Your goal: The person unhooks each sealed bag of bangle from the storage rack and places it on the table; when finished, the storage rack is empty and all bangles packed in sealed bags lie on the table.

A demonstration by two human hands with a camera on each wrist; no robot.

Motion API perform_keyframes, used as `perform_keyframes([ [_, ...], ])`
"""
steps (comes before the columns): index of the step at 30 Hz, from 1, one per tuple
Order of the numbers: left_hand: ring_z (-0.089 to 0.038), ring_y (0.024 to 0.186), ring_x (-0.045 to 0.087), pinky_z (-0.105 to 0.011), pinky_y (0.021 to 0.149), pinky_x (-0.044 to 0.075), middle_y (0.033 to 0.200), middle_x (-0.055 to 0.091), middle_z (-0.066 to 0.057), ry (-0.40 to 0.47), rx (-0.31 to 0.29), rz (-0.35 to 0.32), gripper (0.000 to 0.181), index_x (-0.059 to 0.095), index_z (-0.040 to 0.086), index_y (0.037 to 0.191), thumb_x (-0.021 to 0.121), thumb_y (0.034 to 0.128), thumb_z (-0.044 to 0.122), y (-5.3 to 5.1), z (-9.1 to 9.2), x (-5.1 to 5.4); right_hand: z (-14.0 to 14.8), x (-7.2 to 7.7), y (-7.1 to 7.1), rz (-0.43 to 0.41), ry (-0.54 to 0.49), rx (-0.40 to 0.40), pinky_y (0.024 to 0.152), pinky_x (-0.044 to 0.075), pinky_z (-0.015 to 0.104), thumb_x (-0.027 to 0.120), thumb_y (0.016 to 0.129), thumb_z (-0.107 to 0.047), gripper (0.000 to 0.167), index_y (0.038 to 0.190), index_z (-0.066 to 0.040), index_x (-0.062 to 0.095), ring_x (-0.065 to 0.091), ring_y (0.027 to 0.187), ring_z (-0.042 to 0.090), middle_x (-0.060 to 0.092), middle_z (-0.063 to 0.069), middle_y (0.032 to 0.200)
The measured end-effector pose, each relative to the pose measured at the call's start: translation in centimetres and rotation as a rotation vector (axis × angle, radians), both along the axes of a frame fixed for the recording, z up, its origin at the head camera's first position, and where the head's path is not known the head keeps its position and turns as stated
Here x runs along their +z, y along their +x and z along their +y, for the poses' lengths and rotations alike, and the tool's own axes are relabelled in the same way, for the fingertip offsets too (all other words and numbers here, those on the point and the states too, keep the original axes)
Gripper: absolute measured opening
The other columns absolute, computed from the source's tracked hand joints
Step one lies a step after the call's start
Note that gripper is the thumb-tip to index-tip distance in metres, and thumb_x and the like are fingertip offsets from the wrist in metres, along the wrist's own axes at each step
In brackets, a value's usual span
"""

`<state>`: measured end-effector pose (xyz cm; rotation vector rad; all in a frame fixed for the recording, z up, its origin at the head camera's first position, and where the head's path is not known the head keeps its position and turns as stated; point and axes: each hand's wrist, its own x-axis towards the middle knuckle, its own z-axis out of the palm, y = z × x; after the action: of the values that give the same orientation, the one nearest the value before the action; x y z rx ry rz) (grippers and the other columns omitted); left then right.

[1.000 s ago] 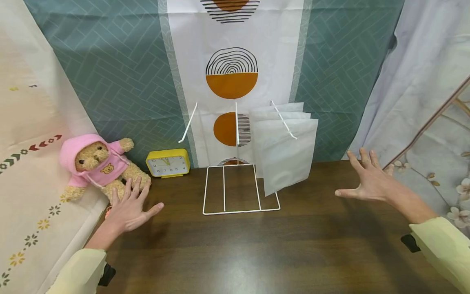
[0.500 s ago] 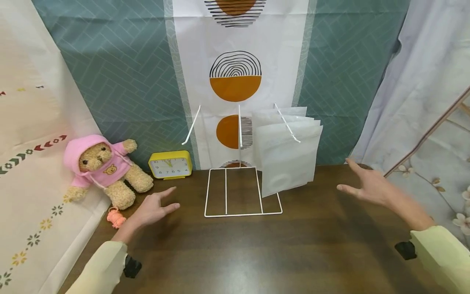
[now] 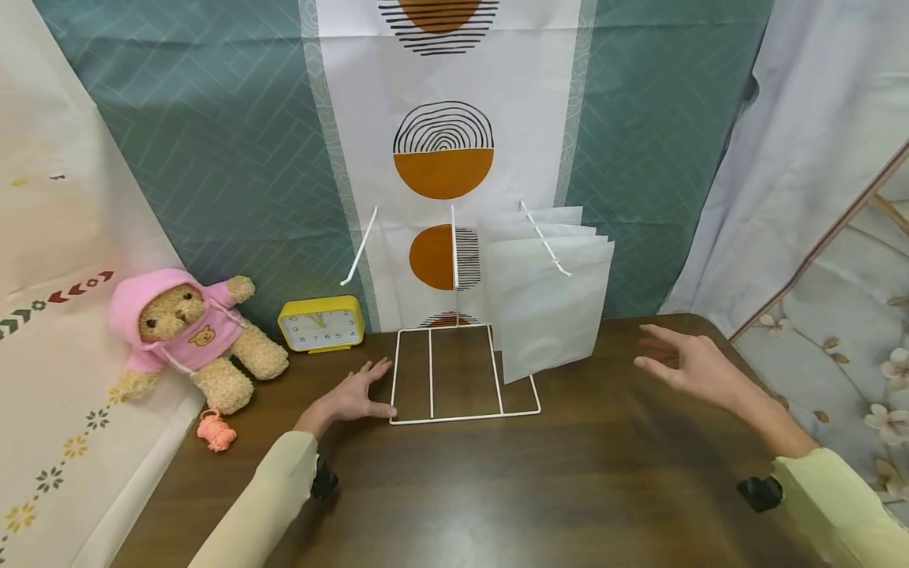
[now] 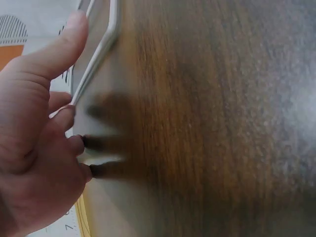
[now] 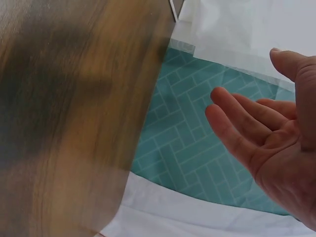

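Observation:
A white wire rack (image 3: 465, 417) stands on the brown table, with several translucent white sheets (image 3: 550, 308) upright in its right part. My left hand (image 3: 353, 397) is at the rack's left front corner, thumb and fingers spread around the base wire; whether they touch it I cannot tell. In the left wrist view the white wire (image 4: 94, 61) runs between the thumb and fingers of the left hand (image 4: 42, 128). To the right of the sheets my right hand (image 3: 692, 364) hovers above the table, fingers slightly bent and holding nothing; the right wrist view shows the same hand (image 5: 276, 128).
A teddy bear (image 3: 206, 335) in a pink hoodie sits at the left, beside a yellow clock (image 3: 323, 325). Coral yarn (image 3: 216, 431) lies in front of the bear. Patterned cloth (image 3: 248, 158) hangs behind the table (image 3: 454, 489), and pale cloths flank both sides.
My left hand has moved right, from beside the bear to the rack's left corner. The right hand's fingers, spread before, are now closer together and bent a little.

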<state>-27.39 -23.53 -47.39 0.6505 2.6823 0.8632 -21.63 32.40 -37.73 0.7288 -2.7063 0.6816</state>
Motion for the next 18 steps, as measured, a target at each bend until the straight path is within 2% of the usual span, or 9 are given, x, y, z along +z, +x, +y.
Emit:
perform_keyframes([
  [4,-0.053,0.145,0.004,-0.071,0.110,0.002,0.160,0.017,-0.029,-0.035,-0.030,-0.054,0.106,0.023,-0.003,0.156,0.084,0.0797,0.039,-0.3,0.2,0.0,-0.1,0.1,0.0,-0.025,-0.008,-0.009,0.073,0.057,0.048,0.073,0.093,-0.017,0.056,0.135,0.012,0.052,0.072,0.094,0.033,0.071,0.022,0.112],
  [11,-0.051,0.146,0.000,-0.073,0.108,-0.002,0.164,0.014,-0.022,-0.059,-0.046,-0.059,0.113,0.022,0.000,0.158,0.087,0.0752,0.042,-0.4,0.9,-0.2,-1.0,1.2,-0.3,-0.045,-0.069,-0.033,0.076,0.056,0.047,0.072,0.095,-0.020,0.056,0.138,0.009,0.052,0.071,0.098,0.035,0.071,0.019,0.114],
  [15,-0.051,0.146,0.003,-0.076,0.105,-0.002,0.163,0.016,-0.022,-0.084,-0.052,-0.045,0.112,0.025,-0.003,0.156,0.088,0.0737,0.040,-0.3,1.1,-0.3,-1.5,2.4,-0.4,-0.068,-0.102,-0.050,0.075,0.056,0.037,0.069,0.097,-0.023,0.056,0.141,0.006,0.051,0.070,0.099,0.035,0.070,0.018,0.117],
  [18,-0.051,0.146,0.005,-0.077,0.105,0.000,0.163,0.018,-0.021,-0.108,-0.049,-0.030,0.112,0.026,-0.003,0.156,0.088,0.0736,0.041,-0.3,1.1,-0.3,-1.8,3.2,-0.5,-0.077,-0.149,-0.054,0.070,0.056,0.029,0.068,0.098,-0.021,0.054,0.142,0.005,0.051,0.072,0.093,0.030,0.070,0.019,0.117],
])
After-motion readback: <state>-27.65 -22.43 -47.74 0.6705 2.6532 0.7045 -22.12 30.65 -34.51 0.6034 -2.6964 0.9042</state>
